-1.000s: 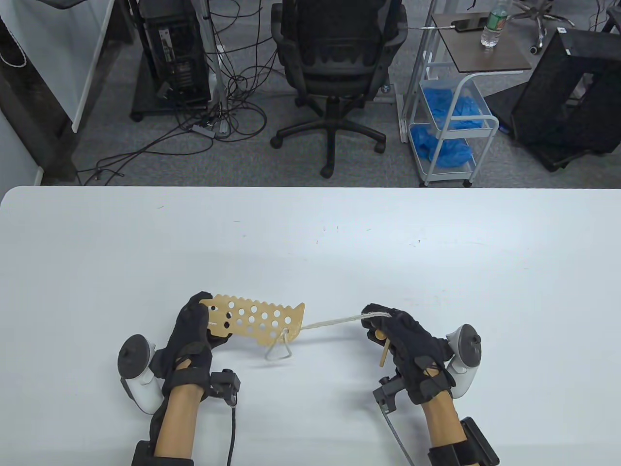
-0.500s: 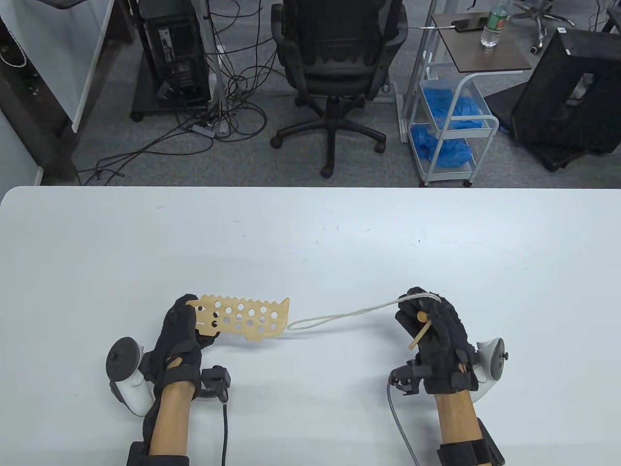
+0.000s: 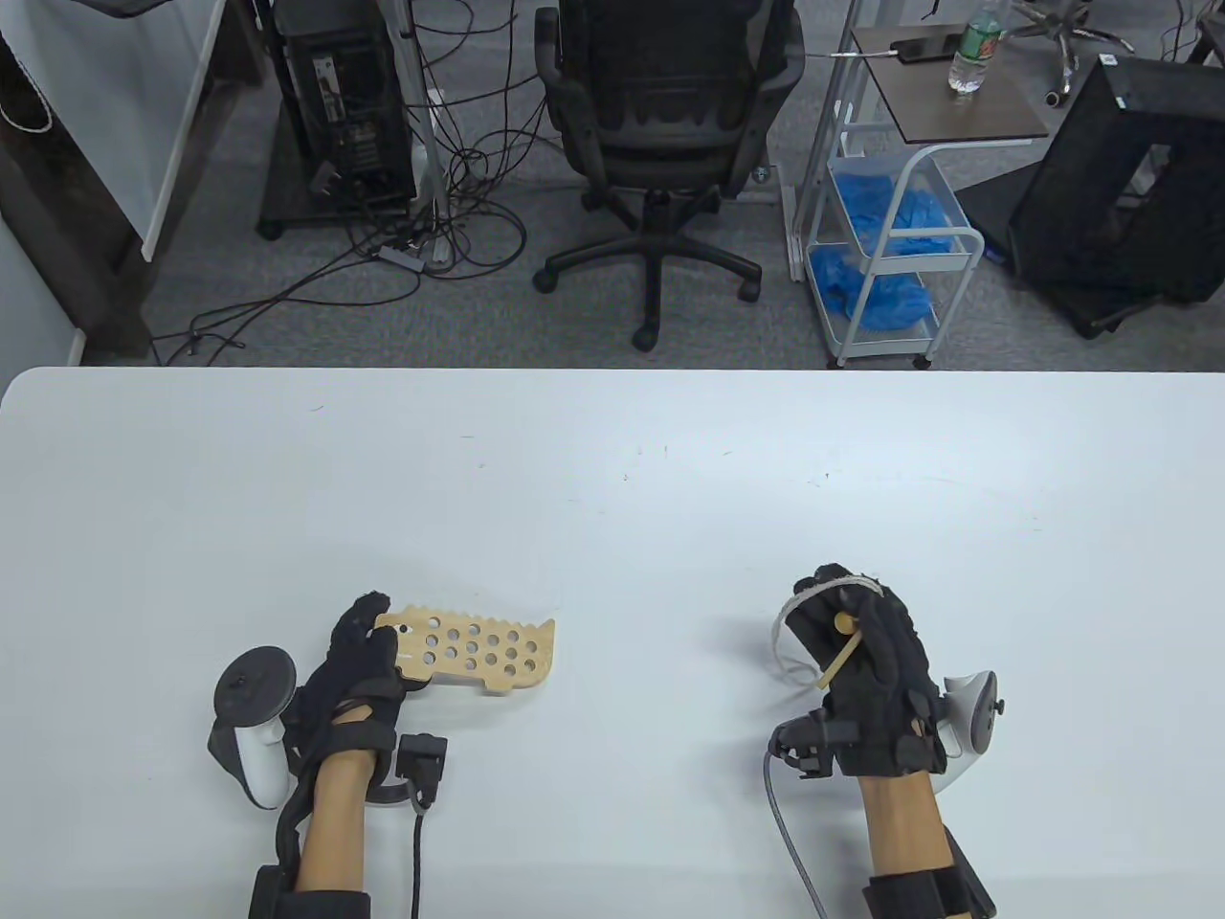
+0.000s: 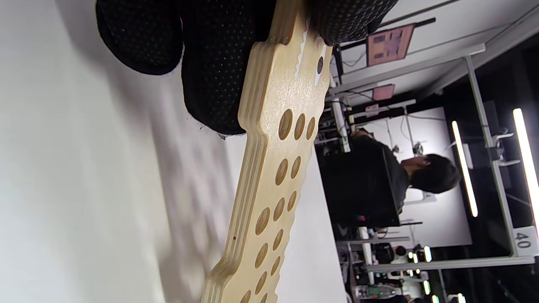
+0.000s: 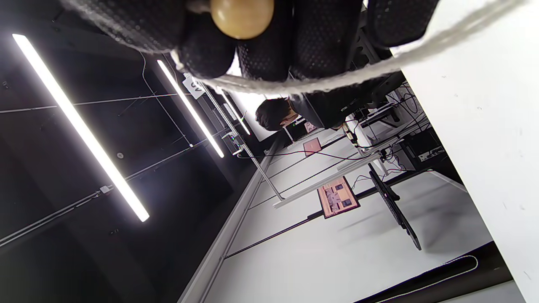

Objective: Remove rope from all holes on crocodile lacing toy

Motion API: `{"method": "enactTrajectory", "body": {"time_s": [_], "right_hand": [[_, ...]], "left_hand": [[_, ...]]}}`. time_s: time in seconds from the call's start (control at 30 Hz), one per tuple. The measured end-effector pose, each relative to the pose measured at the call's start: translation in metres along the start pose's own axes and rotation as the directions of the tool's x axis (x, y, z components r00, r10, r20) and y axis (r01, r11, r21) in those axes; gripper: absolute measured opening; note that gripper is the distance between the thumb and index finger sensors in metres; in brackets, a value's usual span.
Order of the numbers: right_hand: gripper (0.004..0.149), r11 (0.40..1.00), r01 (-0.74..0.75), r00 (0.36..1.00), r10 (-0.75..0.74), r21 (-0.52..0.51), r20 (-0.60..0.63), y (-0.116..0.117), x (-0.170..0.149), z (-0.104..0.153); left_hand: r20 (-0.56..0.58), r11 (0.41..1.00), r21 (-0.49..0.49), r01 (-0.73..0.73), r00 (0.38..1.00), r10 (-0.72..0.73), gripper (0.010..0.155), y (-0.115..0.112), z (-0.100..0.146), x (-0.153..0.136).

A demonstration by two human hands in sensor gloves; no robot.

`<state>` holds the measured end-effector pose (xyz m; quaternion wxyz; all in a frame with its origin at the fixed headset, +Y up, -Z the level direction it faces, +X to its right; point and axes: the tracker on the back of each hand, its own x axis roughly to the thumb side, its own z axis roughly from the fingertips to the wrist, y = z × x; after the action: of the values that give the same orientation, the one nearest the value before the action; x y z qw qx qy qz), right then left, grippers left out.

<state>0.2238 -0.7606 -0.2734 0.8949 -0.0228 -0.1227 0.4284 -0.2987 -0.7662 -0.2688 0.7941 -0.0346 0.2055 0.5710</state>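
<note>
crocodile lacing board [image 3: 483, 653]: plywood, near the table's front left; no rope showed in its visible holes.
left hand [image 3: 362, 661]: pinched the board's head end.
rope [image 3: 787, 634]: bunched in the right hand [image 3: 866, 661], fingers curled round it and its wooden needle [image 3: 839, 651].
step: judged nearly done; set both down well apart.
hidden: the board's head-end holes under the glove; the rope's full length.

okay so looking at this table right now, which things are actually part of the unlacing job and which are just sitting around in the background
Part of the job:
crocodile lacing board, held by the left hand
rope with its wooden needle, gripped in the right hand

Just lying about:
office chair
cart with blue gloves
water bottle
computer tower
</note>
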Motion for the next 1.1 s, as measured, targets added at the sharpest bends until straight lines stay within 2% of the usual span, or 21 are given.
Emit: {"method": "enactTrajectory", "body": {"time_s": [0.17, 0.3, 0.4, 0.67, 0.8, 1.0, 1.07, 1.1], "right_hand": [[0.037, 1.0, -0.021, 1.0, 0.021, 0.003, -0.008, 0.0, -0.002, 0.0], [0.037, 0.994, -0.107, 0.994, 0.107, -0.006, -0.028, 0.001, -0.003, 0.0], [0.038, 0.97, -0.244, 0.969, 0.244, -0.006, -0.04, 0.003, 0.0, 0.001], [0.038, 0.853, -0.521, 0.853, 0.519, -0.02, -0.056, 0.009, 0.004, 0.003], [0.038, 0.686, -0.728, 0.686, 0.727, -0.008, -0.045, 0.015, 0.007, 0.003], [0.038, 0.334, -0.942, 0.334, 0.943, 0.025, -0.003, 0.028, 0.004, 0.005], [0.038, 0.253, -0.967, 0.254, 0.967, 0.042, 0.007, 0.031, 0.001, 0.006], [0.038, 0.166, -0.984, 0.167, 0.986, 0.062, 0.018, 0.034, -0.002, 0.006]], "left_hand": [[-0.051, 0.998, -0.052, -0.041, 0.998, 0.038, 0.062, -0.002, -0.003, -0.005], [-0.046, 0.989, -0.006, 0.149, 0.988, -0.149, 0.063, -0.002, -0.003, -0.001], [-0.033, 0.957, 0.004, 0.289, 0.957, -0.288, 0.062, -0.004, -0.002, 0.004], [-0.027, 0.902, 0.034, 0.43, 0.903, -0.429, 0.061, -0.008, -0.001, 0.007], [-0.021, 0.872, 0.05, 0.487, 0.873, -0.487, 0.061, -0.01, -0.001, 0.009], [-0.019, 0.857, 0.056, 0.512, 0.859, -0.511, 0.061, -0.012, -0.001, 0.01], [-0.018, 0.857, 0.058, 0.512, 0.859, -0.512, 0.062, -0.012, 0.0, 0.01], [-0.017, 0.851, 0.062, 0.522, 0.853, -0.522, 0.062, -0.013, 0.0, 0.011]]}}
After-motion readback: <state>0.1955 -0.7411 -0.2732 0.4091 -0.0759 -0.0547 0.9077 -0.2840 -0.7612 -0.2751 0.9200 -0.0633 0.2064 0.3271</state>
